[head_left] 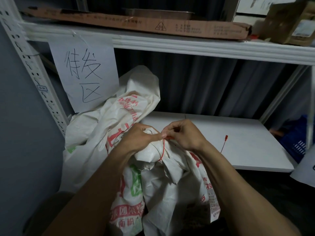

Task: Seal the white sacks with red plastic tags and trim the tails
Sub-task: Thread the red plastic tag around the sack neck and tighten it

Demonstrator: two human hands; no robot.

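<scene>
At the shelf, we see two white sacks [153, 176], both hands [138, 138] [185, 135] pinching one red tag [163, 147], another tag [224, 143] lying loose.

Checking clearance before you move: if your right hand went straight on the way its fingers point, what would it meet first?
Probably the left hand: the right hand points leftward at it across the red tag on the sack neck, nearly touching.

the near sack [170, 184] stands before the lower shelf [238, 142], its gathered neck between the left hand [138, 138] and right hand [185, 135]. a tag [162, 150] loops around the neck. a second sack [119, 113] leans behind, at left. a spare tag [224, 143] seems to lie on the shelf, right of the hands. a paper sign [85, 74] hangs above left; a flat carton [136, 21] lies on the upper shelf [204, 46].
</scene>
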